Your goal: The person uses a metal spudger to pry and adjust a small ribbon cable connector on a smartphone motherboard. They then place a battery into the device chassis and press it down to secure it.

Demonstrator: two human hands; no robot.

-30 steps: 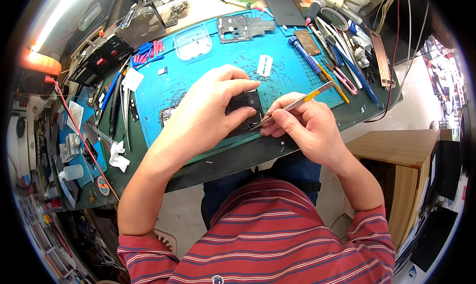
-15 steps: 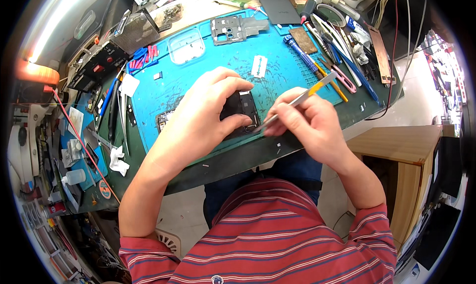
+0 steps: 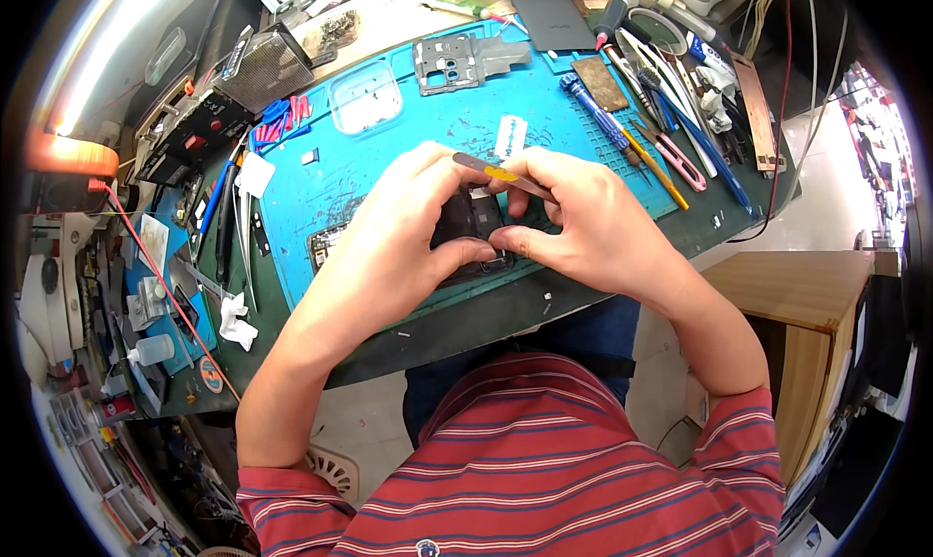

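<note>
An opened smartphone (image 3: pixel 485 221) lies on the blue repair mat, its dark inner side up. My left hand (image 3: pixel 389 222) is closed on it from the left, with the thumb on the near edge and the fingers over the far edge. At the phone's right end is my right hand (image 3: pixel 604 219), its thumb against the phone and its fingers curled beyond. A slim metal tool with a yellow patch (image 3: pixel 502 174) is held in that hand, pointing up and left above the phone; its exact kind is unclear. My left hand partly hides the phone's left portion.
A double-edged razor blade (image 3: pixel 511 135) lies just beyond the hands. Farther back are a clear plastic box (image 3: pixel 366 98) and a grey phone frame (image 3: pixel 457 63). Screwdrivers, pink-handled scissors (image 3: pixel 680 158) and brushes crowd the right; tweezers (image 3: pixel 247 231) and crumpled tissue (image 3: pixel 236 322) lie left.
My right hand has moved left and up onto the phone's right end. The metal tool has swung from pointing down at the phone to lying across above it. My left hand stays put.
</note>
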